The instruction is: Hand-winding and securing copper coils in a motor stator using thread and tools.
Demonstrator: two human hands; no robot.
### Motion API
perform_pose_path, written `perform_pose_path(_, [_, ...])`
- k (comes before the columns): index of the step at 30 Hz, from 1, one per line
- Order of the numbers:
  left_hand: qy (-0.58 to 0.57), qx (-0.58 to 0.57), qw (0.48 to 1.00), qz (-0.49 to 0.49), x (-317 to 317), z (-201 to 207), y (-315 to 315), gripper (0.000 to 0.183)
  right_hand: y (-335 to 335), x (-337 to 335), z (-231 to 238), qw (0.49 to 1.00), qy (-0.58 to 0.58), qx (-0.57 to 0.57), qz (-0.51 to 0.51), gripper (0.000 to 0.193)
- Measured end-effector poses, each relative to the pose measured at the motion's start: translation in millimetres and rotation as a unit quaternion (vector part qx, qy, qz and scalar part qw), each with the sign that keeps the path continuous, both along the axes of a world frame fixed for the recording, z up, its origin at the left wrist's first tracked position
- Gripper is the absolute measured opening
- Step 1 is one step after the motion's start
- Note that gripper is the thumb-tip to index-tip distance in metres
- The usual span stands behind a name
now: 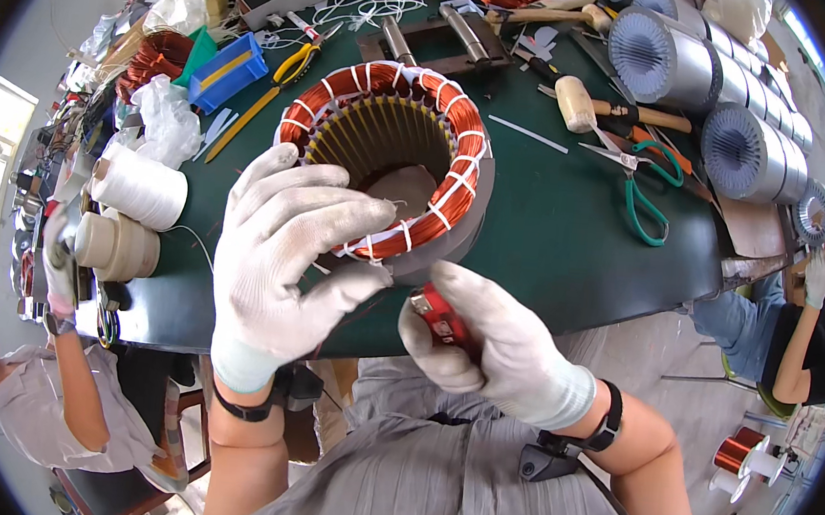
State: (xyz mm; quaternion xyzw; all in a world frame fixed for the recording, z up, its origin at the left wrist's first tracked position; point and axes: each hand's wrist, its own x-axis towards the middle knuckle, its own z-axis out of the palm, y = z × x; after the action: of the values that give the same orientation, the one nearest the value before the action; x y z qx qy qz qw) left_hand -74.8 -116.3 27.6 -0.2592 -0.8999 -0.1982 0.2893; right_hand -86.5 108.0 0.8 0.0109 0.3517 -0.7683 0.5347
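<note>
A motor stator [463, 188] stands on the green table, its copper windings bound into a ring with white cord. Yellowish slot strips line its bore. My left hand [286, 246], in a white glove, lies over the ring's near left side. Its fingers are stretched and apart, and the index fingertip is close to a short cord end [399, 203] at the inner rim. Just in front of the stator, my gloved right hand [512, 350] is closed around a red lighter [444, 317] with a metal top. No flame shows.
Green-handled scissors [646, 185] and a mallet [576, 105] lie to the right, below several stator cores [646, 57]. White cord spools [141, 185], a blue box [227, 75] and yellow pliers [297, 63] are on the left. Co-workers sit at both sides.
</note>
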Motion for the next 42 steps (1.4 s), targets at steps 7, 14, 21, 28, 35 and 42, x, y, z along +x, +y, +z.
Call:
perform_pose_path(7, [0.058, 0.227, 0.971, 0.045, 4.2, -27.1, 36.0, 0.03, -23.9, 1.9, 4.5, 0.997, -0.064, 0.02, -0.023, 0.058])
perform_pose_path(14, [0.063, 0.302, 0.951, 0.033, 4.4, -41.2, 42.4, 0.035, -28.4, 7.0, 2.1, 0.993, -0.114, -0.014, -0.031, 0.051])
perform_pose_path(21, [0.087, 0.266, 0.959, 0.039, 2.3, -41.9, 44.5, 0.033, -22.3, 7.1, 5.8, 0.995, -0.07, -0.024, -0.063, 0.053])
perform_pose_path(28, [0.088, 0.28, 0.955, 0.046, 1.9, -44.9, 48.5, 0.03, -23.1, 5.4, 6.7, 0.994, -0.093, -0.011, -0.06, 0.055])
perform_pose_path(35, [0.077, 0.285, 0.954, 0.052, 2.2, -45.2, 47.9, 0.031, -23.6, 5.2, 6.3, 0.992, -0.112, 0.002, -0.059, 0.054])
perform_pose_path(42, [0.086, 0.288, 0.952, 0.053, 2.3, -45.4, 48.3, 0.03, -24.4, 6.1, 10.8, 0.991, -0.116, 0.009, -0.067, 0.056])
